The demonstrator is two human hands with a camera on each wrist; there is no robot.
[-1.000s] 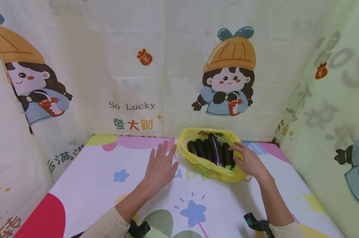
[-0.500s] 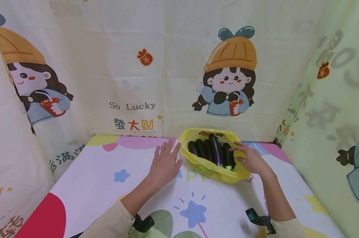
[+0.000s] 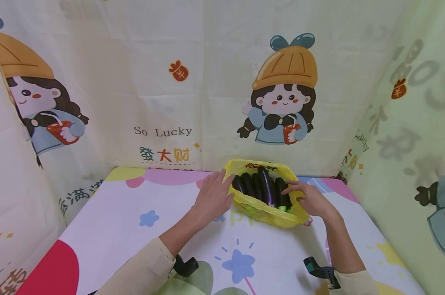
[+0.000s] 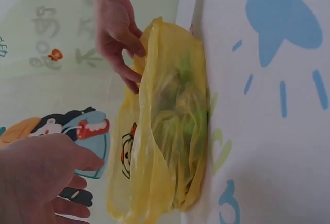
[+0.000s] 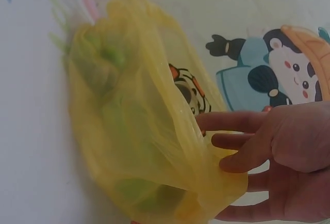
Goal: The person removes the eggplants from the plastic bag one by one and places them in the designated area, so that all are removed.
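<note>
A yellow plastic bag lies open at the back of the table, with several dark purple eggplants showing in its mouth. My left hand is at the bag's left rim, fingers extended and overlapping the edge in the head view. At the opposite side, my right hand reaches over the right rim, fingers spread and slightly bent above the nearest eggplant. In the right wrist view, the thumb of my right hand lies against the yellow film. Green stem ends show through the bag.
A printed cloth covers the table. Cartoon-printed fabric rises right behind the bag, with more hanging at the left and the right. A black wrist device is on my left wrist, another on my right.
My left hand has moved right, from beside the bag to its left rim. My right hand has stayed at the right rim with only a slight shift. The eggplants look unmoved.
</note>
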